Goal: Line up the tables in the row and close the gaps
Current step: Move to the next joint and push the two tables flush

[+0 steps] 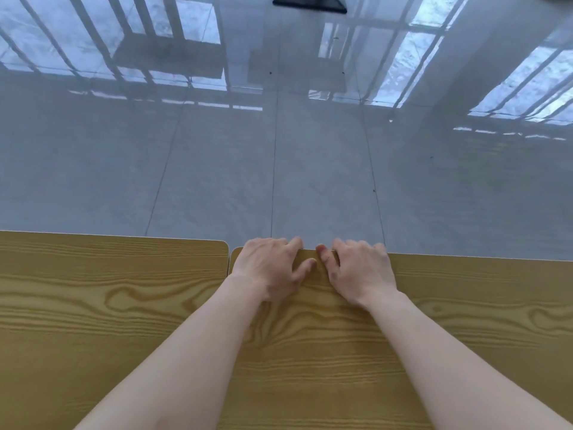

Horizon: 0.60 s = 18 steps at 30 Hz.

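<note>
two wood-grain tables sit side by side in the near half of the view, their tops a yellow-tan laminate with darker wavy grain and knot-like swirls, thin pale edging and rounded corners. the left table reaches slightly farther than the right table, so their far edges are out of line, and a narrow dark gap runs between them. both bare forearms stretch over the right table to its far edge near the left corner. the left hand lies palm down with its fingers curled over the far edge and its thumb flat on the top, gripping the table edge. the right hand, just beside it, grips the same way, fingers hooked over the rim, thumb resting on the surface. beyond the tables spreads a glossy pale grey tiled floor with thin dark grout lines and mirror-like reflections of window bars. a dark triangular object shows at the far top edge; what it is cannot be told.
</note>
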Each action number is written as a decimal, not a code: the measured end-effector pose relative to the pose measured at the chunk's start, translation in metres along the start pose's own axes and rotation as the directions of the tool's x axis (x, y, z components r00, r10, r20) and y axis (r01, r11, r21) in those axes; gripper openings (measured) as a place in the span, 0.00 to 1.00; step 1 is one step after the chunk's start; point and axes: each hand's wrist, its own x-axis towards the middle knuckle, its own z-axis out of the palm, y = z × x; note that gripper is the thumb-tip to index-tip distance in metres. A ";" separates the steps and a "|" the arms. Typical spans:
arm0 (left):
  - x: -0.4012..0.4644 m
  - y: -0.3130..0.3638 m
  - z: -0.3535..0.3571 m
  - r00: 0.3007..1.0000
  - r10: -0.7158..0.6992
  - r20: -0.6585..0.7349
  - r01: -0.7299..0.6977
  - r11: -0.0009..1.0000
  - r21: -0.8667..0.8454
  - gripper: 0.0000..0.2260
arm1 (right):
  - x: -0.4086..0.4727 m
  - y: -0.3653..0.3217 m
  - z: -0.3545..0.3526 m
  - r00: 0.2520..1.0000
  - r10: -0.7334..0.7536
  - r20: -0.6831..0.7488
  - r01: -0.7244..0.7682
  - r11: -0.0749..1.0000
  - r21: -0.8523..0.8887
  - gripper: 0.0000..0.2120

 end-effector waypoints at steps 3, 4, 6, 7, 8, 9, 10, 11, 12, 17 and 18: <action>0.001 -0.004 0.003 0.999 0.026 -0.044 -0.026 1.000 0.017 0.22 | 0.003 -0.003 0.004 0.999 -0.005 -0.038 0.004 1.000 -0.019 0.30; 0.001 -0.005 0.004 0.997 0.040 -0.065 -0.039 0.999 0.018 0.22 | 0.003 -0.004 0.005 0.999 -0.004 -0.048 0.003 1.000 -0.028 0.30; 0.001 -0.007 0.006 0.992 0.063 -0.105 -0.061 0.998 0.015 0.21 | 0.004 -0.005 0.005 0.998 -0.004 -0.055 0.002 0.999 -0.039 0.31; 0.001 -0.008 0.007 0.990 0.075 -0.122 -0.074 0.997 0.010 0.21 | 0.005 -0.006 0.005 0.999 -0.001 -0.052 -0.001 0.999 -0.041 0.31; 0.001 -0.009 0.008 0.987 0.087 -0.138 -0.087 0.996 0.007 0.20 | 0.006 -0.007 0.004 0.999 0.000 -0.050 -0.002 0.999 -0.048 0.32; 0.001 -0.010 0.009 0.985 0.095 -0.146 -0.096 0.995 0.004 0.20 | 0.008 -0.008 0.004 0.999 -0.006 -0.048 0.003 0.998 -0.060 0.33; 0.001 -0.012 0.009 0.984 0.101 -0.144 -0.102 0.995 0.000 0.20 | 0.009 -0.010 0.004 0.999 -0.014 -0.044 0.011 0.997 -0.074 0.34; 0.001 -0.013 0.009 0.985 0.106 -0.138 -0.107 0.994 -0.002 0.20 | 0.010 -0.011 0.003 0.999 -0.021 -0.044 0.017 0.997 -0.081 0.35; 0.001 -0.014 0.010 0.985 0.110 -0.134 -0.111 0.994 -0.001 0.20 | 0.010 -0.012 0.003 0.999 -0.026 -0.048 0.022 0.996 -0.083 0.37; 0.007 -0.019 0.009 0.987 0.127 -0.096 -0.128 0.992 -0.004 0.22 | 0.016 -0.014 0.006 0.999 0.001 -0.045 -0.005 0.997 -0.076 0.37; 0.008 -0.019 0.009 0.987 0.131 -0.091 -0.132 0.991 -0.005 0.22 | 0.017 -0.013 0.007 0.999 0.008 -0.050 -0.011 0.997 -0.073 0.38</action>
